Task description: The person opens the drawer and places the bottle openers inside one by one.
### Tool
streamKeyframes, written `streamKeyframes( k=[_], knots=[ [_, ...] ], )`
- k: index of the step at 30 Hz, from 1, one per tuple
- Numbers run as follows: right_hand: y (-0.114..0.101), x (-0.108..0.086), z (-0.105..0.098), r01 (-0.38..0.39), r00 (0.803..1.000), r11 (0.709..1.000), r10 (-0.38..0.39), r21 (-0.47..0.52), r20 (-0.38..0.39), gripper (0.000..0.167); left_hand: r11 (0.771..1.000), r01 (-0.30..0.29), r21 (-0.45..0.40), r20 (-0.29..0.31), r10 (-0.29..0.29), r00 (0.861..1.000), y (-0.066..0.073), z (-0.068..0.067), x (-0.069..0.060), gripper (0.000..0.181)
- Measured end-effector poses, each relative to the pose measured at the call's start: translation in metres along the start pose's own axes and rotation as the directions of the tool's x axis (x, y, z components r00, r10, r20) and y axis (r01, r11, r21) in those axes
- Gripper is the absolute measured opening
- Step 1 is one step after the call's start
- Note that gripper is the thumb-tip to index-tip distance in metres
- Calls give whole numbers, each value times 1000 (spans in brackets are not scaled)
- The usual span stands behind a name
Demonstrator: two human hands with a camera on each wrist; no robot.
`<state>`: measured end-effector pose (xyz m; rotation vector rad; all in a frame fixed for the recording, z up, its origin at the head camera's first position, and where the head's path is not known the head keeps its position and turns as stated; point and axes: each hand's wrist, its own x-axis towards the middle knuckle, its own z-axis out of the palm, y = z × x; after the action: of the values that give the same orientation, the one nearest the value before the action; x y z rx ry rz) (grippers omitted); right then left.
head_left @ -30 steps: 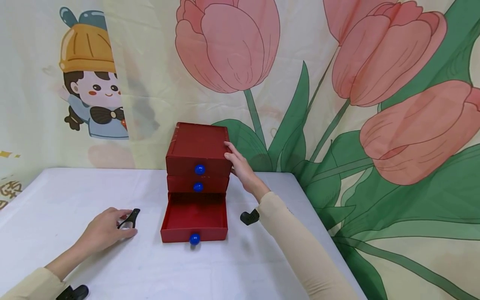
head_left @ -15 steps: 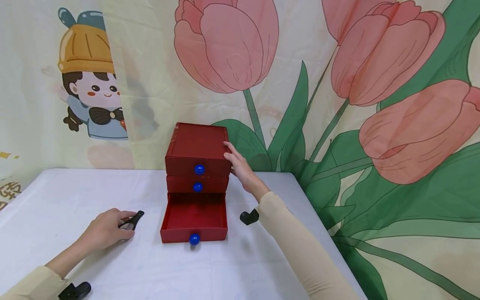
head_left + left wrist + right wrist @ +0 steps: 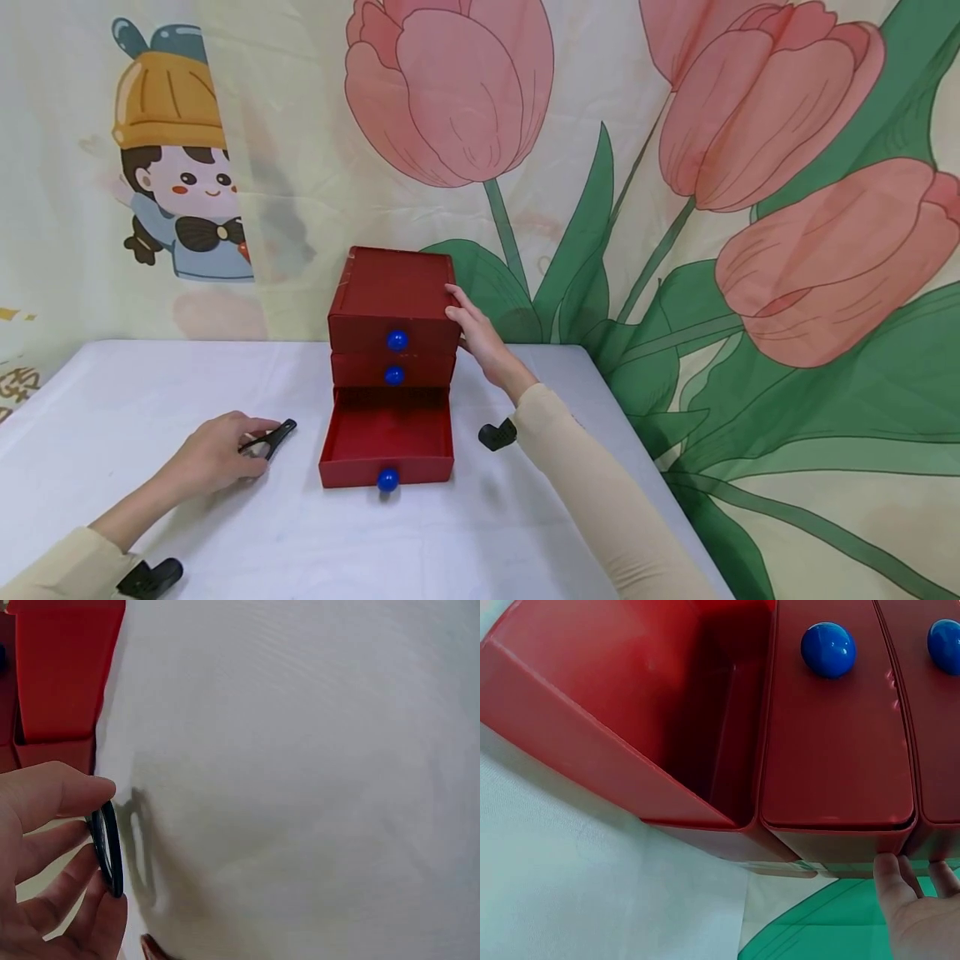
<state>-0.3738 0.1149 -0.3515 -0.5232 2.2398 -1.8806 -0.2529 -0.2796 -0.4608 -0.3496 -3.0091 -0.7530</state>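
Observation:
My left hand pinches a black-rimmed magnifying glass between thumb and fingers, to the left of a dark red drawer cabinet. In the left wrist view the magnifying glass is seen nearly edge-on, its shadow falling on the cloth. The cabinet's bottom drawer is pulled out and holds nothing visible; the two drawers above are closed, each with a blue round knob. My right hand rests with extended fingers on the cabinet's upper right side. The right wrist view shows its fingertips against that side.
A white cloth covers the table. Behind it hangs a curtain printed with tulips and a cartoon child. A small reddish-brown thing, too cropped to tell, shows at the bottom of the left wrist view.
The magnifying glass has turned in my left hand, its handle swinging right and tilting lower toward the drawer. My right hand and the cabinet stay put; the head view shifts slightly.

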Motion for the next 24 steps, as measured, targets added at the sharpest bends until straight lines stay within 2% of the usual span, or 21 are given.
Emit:
streamKeyframes(
  k=[4,11,18,24],
  knots=[
    [-1,0,0,14,1000,1000,-14,7,-1,55,998,-66,-18,-34,65,997,10,-5,1,57],
    [-1,0,0,10,1000,1000,-10,6,-6,56,984,-167,-66,-45,164,985,40,-21,6,51],
    [1,1,1,5,1000,1000,-5,5,-9,56,972,-220,-81,11,221,975,68,-28,15,55],
    [1,1,1,6,1000,1000,-6,3,-13,55,960,-269,-84,63,274,960,86,-31,24,54]
  ],
)
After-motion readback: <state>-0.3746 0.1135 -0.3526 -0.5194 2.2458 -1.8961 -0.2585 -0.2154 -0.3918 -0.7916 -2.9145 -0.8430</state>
